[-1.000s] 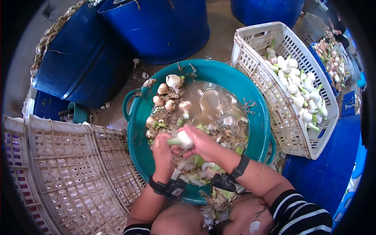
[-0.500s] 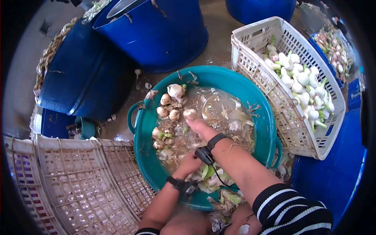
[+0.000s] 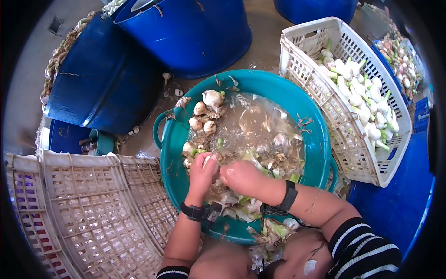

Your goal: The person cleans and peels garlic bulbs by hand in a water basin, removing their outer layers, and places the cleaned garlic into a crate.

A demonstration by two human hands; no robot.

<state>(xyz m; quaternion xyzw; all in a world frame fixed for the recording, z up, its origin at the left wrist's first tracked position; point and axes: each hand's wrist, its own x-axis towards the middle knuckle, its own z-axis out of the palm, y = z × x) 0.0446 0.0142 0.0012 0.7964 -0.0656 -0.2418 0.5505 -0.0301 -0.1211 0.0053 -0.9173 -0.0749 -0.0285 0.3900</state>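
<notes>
Over the left side of a teal tub (image 3: 319,135) of murky water, my left hand (image 3: 200,179) is closed around a garlic bulb (image 3: 207,161), mostly hidden by the fingers. Close beside it, my right hand (image 3: 244,177) has its fingers curled in a pinch; what is between them cannot be made out. Unpeeled garlic bulbs (image 3: 210,127) are clustered at the tub's far left. Loose peelings and skins (image 3: 278,142) float to the right and pile up under my wrists. Both wrists wear dark straps.
A white crate (image 3: 341,153) of peeled garlic (image 3: 367,100) stands at the right. Large blue barrels (image 3: 186,42) rise behind the tub. Pale mesh-like crates (image 3: 93,204) are at the left. More garlic (image 3: 399,58) lies at the far right. Garlic scraps (image 3: 274,232) lie near my legs.
My right hand has drawn back from the far-left bulbs to meet my left hand. My left hand has risen out of the peelings. One bulb near the cluster is gone from its place.
</notes>
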